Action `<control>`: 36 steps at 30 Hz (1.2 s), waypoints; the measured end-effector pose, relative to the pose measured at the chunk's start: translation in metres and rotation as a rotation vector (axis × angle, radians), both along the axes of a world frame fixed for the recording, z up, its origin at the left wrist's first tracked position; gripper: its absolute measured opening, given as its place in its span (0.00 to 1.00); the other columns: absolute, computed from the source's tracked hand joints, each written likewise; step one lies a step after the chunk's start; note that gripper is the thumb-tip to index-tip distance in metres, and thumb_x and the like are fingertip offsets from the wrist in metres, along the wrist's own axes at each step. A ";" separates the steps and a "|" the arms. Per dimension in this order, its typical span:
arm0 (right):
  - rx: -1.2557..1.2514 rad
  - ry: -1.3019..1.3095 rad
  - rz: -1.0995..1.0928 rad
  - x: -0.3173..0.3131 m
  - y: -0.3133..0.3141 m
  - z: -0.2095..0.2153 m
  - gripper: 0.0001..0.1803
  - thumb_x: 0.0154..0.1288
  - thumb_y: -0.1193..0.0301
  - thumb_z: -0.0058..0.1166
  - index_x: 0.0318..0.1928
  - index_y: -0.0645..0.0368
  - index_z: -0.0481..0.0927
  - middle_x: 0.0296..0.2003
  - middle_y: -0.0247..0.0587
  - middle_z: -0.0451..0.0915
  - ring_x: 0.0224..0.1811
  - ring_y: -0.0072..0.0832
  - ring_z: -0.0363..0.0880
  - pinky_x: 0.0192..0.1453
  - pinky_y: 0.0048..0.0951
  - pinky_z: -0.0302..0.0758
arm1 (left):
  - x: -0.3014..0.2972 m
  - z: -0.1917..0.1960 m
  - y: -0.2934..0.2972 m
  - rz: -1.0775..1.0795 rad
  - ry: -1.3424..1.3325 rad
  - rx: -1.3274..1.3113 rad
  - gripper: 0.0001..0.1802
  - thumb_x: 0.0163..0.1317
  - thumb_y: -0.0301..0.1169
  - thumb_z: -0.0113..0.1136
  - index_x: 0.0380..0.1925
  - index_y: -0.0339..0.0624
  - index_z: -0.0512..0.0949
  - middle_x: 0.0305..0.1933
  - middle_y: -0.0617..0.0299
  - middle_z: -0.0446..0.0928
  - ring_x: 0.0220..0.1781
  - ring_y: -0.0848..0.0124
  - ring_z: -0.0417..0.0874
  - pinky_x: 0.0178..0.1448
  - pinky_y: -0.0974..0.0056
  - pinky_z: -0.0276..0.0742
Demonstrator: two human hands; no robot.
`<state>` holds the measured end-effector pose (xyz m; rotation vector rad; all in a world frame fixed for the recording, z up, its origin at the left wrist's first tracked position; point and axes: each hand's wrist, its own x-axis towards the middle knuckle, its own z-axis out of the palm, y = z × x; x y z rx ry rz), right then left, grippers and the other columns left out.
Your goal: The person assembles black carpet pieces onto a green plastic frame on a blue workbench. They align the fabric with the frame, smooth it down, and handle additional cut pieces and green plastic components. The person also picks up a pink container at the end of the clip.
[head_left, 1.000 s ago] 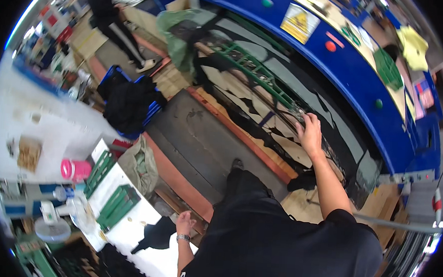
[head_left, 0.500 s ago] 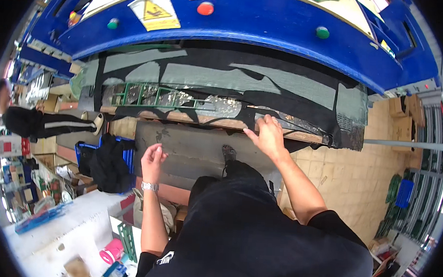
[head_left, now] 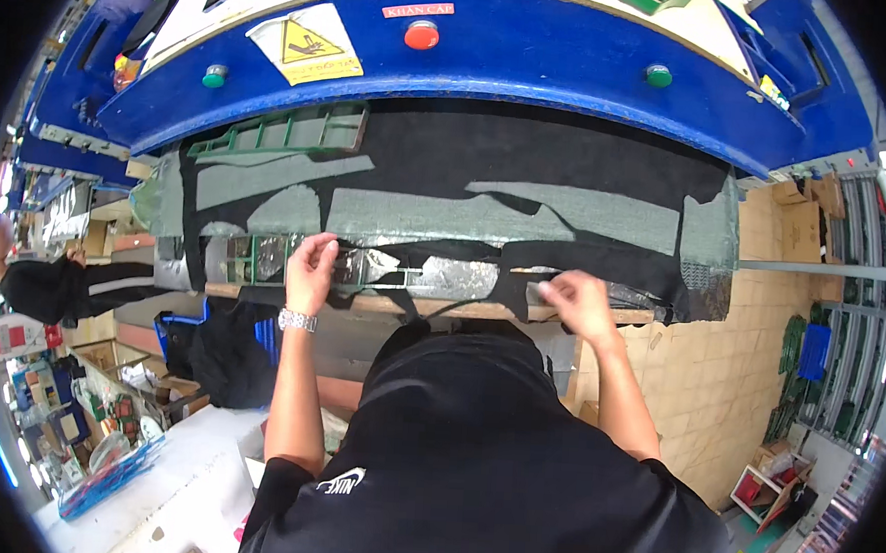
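Note:
A black sheet of material [head_left: 570, 143] with large cut-out gaps lies over the worn grey-green bed [head_left: 406, 215] of a blue machine. My left hand [head_left: 310, 275], a metal-band watch at its wrist, is over the bed's front strip. Its thumb and fingers are drawn together by the sheet's lower edge; anything between them is hidden. My right hand [head_left: 580, 302] is further right over the same strip, fingers bent inward beside a hanging black flap [head_left: 512, 292]. What its fingertips pinch cannot be made out. A green cutting-die frame [head_left: 345, 129] rests at the back left; another green frame [head_left: 241, 263] lies near my left hand.
The blue machine front [head_left: 535, 56] carries a red button [head_left: 422, 35], green buttons [head_left: 658, 75] and a yellow warning sign [head_left: 310, 44]. A wooden edge [head_left: 601, 314] runs along the bed. At far left stands another person [head_left: 37, 280]. Dark cloth fills a blue crate [head_left: 224, 350].
My left hand has moved forward to the bed. The right has shifted slightly right and down in the picture. My body is closer to the bed, and the back green frame shows more fully.

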<state>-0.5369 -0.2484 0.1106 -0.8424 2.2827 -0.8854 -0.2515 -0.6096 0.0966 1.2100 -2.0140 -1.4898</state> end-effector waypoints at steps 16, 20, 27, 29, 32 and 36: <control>-0.354 0.420 0.381 -0.022 -0.311 -0.008 0.33 0.61 0.56 0.70 0.61 0.62 0.78 0.63 0.53 0.75 0.70 0.47 0.71 0.73 0.41 0.69 | -0.039 0.005 -0.097 -0.057 -0.201 -0.274 0.12 0.67 0.31 0.66 0.46 0.38 0.84 0.45 0.55 0.83 0.44 0.66 0.87 0.46 0.64 0.79; -0.423 0.517 0.503 0.048 -0.446 -0.030 0.51 0.49 0.47 0.74 0.70 0.59 0.69 0.69 0.63 0.66 0.76 0.62 0.57 0.79 0.66 0.47 | -0.022 0.011 -0.097 -0.043 -0.135 -0.252 0.10 0.70 0.30 0.63 0.47 0.38 0.84 0.46 0.58 0.82 0.45 0.69 0.85 0.45 0.66 0.79; -0.264 0.485 0.615 0.049 -0.470 -0.034 0.54 0.44 0.50 0.77 0.70 0.59 0.69 0.59 0.58 0.72 0.66 0.51 0.68 0.76 0.70 0.49 | 0.007 0.012 -0.113 0.084 0.033 -0.212 0.12 0.75 0.31 0.57 0.51 0.37 0.81 0.48 0.64 0.82 0.42 0.76 0.83 0.44 0.71 0.76; -0.338 0.556 0.609 0.024 -0.427 -0.018 0.53 0.47 0.49 0.75 0.70 0.59 0.68 0.62 0.59 0.71 0.68 0.50 0.67 0.74 0.62 0.54 | 0.018 0.012 -0.114 0.204 0.120 -0.213 0.11 0.75 0.29 0.57 0.49 0.33 0.82 0.46 0.60 0.83 0.41 0.74 0.84 0.48 0.70 0.78; -0.239 0.539 0.606 -0.040 -0.336 0.009 0.55 0.49 0.48 0.74 0.73 0.60 0.64 0.66 0.52 0.70 0.72 0.45 0.66 0.76 0.60 0.53 | 0.032 0.008 -0.120 0.329 0.177 -0.155 0.12 0.75 0.31 0.58 0.50 0.34 0.82 0.43 0.57 0.85 0.40 0.76 0.83 0.47 0.70 0.79; -0.105 0.606 0.515 -0.123 -0.201 0.023 0.55 0.46 0.50 0.76 0.71 0.62 0.66 0.66 0.55 0.71 0.72 0.49 0.67 0.79 0.55 0.54 | 0.021 -0.022 -0.122 0.231 0.016 -0.191 0.16 0.74 0.35 0.61 0.47 0.31 0.82 0.44 0.57 0.85 0.45 0.72 0.83 0.53 0.66 0.79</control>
